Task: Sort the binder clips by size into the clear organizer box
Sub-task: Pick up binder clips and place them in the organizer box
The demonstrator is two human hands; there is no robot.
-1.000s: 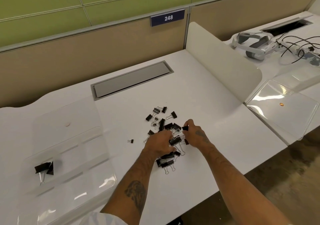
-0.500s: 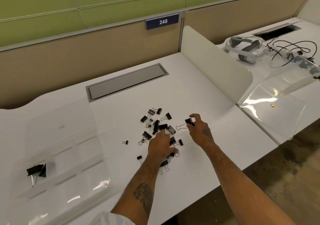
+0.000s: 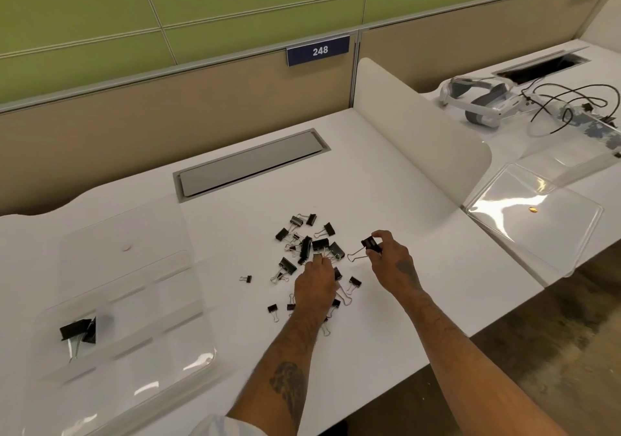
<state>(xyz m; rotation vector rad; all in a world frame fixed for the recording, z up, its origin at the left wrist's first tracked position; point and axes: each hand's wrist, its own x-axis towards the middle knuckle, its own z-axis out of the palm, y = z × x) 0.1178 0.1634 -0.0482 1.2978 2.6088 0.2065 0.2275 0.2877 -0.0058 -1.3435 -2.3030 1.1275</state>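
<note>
Several black binder clips of mixed sizes lie in a loose pile (image 3: 307,245) on the white desk. My right hand (image 3: 391,264) pinches a medium binder clip (image 3: 369,244) just right of the pile, its wire handles pointing left. My left hand (image 3: 316,284) rests palm down over the pile's near side, fingertips touching a clip's wire handle; whether it grips it I cannot tell. The clear organizer box (image 3: 134,304) sits at the left with its lid swung open behind it. Two large black clips (image 3: 79,329) lie in its near-left compartment.
A grey cable hatch (image 3: 248,165) is set into the desk behind the pile. A white curved divider (image 3: 420,133) stands to the right. Beyond it lie another clear box (image 3: 534,220), a white headset (image 3: 480,99) and black cables. The desk's front edge runs near my forearms.
My right hand has lifted a medium clip out of the pile and drawn it to the right. The pile has spread out. My left hand stays over the pile's near side.
</note>
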